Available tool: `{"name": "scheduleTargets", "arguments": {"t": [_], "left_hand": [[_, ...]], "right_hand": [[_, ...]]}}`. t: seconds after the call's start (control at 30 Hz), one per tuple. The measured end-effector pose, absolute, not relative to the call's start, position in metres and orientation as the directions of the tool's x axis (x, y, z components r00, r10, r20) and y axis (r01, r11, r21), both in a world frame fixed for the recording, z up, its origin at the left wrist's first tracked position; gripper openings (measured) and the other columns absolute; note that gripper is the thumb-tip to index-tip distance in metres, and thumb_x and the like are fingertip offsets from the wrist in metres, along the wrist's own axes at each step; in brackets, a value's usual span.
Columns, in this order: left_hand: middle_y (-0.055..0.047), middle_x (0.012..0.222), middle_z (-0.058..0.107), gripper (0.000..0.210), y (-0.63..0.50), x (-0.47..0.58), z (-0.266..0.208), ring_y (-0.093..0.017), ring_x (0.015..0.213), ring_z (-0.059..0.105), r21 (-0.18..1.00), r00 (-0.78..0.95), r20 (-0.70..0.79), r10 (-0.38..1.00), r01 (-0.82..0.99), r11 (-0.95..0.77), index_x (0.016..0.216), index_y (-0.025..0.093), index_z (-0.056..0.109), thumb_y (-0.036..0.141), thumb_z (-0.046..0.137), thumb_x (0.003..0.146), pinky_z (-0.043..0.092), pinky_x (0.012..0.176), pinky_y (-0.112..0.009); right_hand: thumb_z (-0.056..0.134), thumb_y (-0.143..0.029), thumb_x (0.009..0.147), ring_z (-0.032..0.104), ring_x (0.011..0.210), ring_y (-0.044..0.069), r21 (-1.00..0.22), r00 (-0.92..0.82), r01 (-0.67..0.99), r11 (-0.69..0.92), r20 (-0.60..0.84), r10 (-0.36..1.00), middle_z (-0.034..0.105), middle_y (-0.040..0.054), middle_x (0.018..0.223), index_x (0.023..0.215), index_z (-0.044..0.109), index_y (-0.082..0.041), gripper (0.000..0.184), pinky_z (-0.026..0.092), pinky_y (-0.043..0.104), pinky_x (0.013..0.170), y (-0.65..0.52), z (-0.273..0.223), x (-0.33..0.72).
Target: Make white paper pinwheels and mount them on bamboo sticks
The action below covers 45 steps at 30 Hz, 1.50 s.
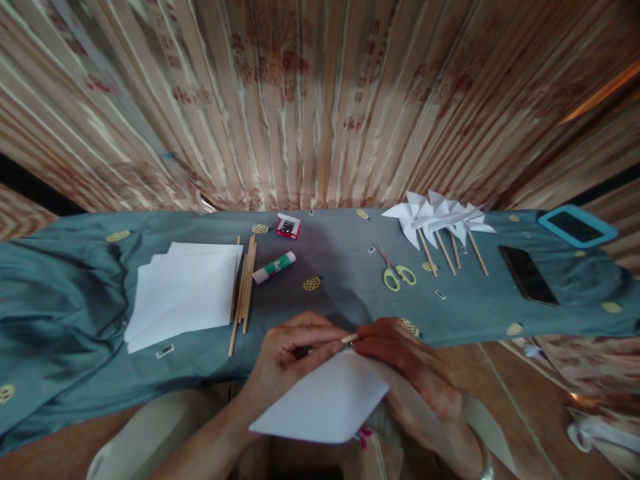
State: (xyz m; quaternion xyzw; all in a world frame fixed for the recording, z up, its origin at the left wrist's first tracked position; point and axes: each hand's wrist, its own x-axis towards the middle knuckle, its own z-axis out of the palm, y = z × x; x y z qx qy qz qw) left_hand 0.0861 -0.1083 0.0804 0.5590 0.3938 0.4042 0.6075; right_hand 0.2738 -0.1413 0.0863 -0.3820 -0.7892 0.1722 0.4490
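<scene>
My left hand (pixel 297 350) and my right hand (pixel 413 367) meet at the near edge of the table. The fingers of my left hand are closed around a thin wooden stick (pixel 349 339), whose pale end shows between the two hands. My right hand is closed on a folded white paper pinwheel (pixel 325 403), pressed against the stick's end. The paper's blades hang down over my lap, partly behind the right fingers. Whatever joins paper and stick is hidden by the fingertips.
On the cloth-covered table (pixel 340 267) lie white paper sheets (pixel 185 290), wooden sticks (pixel 245 287), a glue stick (pixel 275 267), a red box (pixel 289 227) of small metal pieces, scissors (pixel 394 269), several pinwheels (pixel 440 217), a phone (pixel 527 275) and a blue-framed device (pixel 577 225). A curtain (pixel 300 100) hangs behind.
</scene>
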Motion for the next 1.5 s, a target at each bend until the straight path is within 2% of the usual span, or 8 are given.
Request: {"name": "scheduleTargets", "arguments": {"t": [0.13,0.3,0.67,1.1,1.5], "left_hand": [[-0.007,0.078,0.070,0.014,-0.1115,0.0838,0.0817,-0.016,0.072,0.063,0.999,0.383,-0.046,0.923,-0.004,0.051,0.089,0.028,0.079,0.028,0.068,0.080,0.047,0.064,-0.023],[-0.006,0.077,0.069,0.014,-0.1121,0.0818,0.0814,-0.015,0.071,0.062,0.996,0.381,-0.083,0.921,0.004,0.088,0.088,0.028,0.079,0.028,0.068,0.079,0.046,0.061,-0.022],[-0.006,0.076,0.069,0.013,-0.1111,0.0831,0.0800,-0.015,0.070,0.062,0.994,0.374,-0.099,0.922,-0.011,0.111,0.086,0.026,0.080,0.028,0.070,0.077,0.045,0.062,-0.022],[-0.004,0.078,0.071,0.014,-0.1102,0.0820,0.0792,-0.012,0.071,0.063,0.999,0.399,-0.036,0.916,0.012,0.034,0.085,0.023,0.079,0.023,0.066,0.081,0.047,0.064,-0.019],[-0.005,0.077,0.071,0.014,-0.1101,0.0824,0.0768,-0.013,0.071,0.064,0.998,0.370,-0.059,0.927,0.032,0.051,0.085,0.023,0.079,0.024,0.067,0.079,0.048,0.063,-0.020]], "right_hand": [[0.050,-0.018,0.092,0.066,0.091,0.023,-0.588,-0.336,0.432,0.684,0.599,0.727,0.070,0.0085,0.098,0.121,0.057,-0.022,0.030,0.052,0.040,0.081,-0.1440,0.0796,0.2760],[0.048,-0.018,0.093,0.064,0.097,0.025,-0.602,-0.357,0.428,0.674,0.573,0.738,0.068,0.0105,0.104,0.126,0.055,-0.021,0.034,0.050,0.043,0.085,-0.1470,0.0776,0.2789],[0.048,-0.017,0.093,0.064,0.096,0.023,-0.605,-0.362,0.412,0.681,0.577,0.732,0.068,0.0100,0.102,0.123,0.057,-0.020,0.032,0.051,0.039,0.082,-0.1456,0.0798,0.2759],[0.048,-0.024,0.095,0.064,0.095,0.021,-0.554,-0.390,0.436,0.709,0.594,0.704,0.068,0.0110,0.098,0.115,0.057,-0.015,0.024,0.050,0.037,0.082,-0.1423,0.0826,0.2741],[0.053,-0.016,0.092,0.063,0.096,0.020,-0.590,-0.372,0.419,0.690,0.582,0.723,0.067,0.0099,0.098,0.114,0.058,-0.015,0.023,0.049,0.035,0.083,-0.1432,0.0800,0.2737]]}}
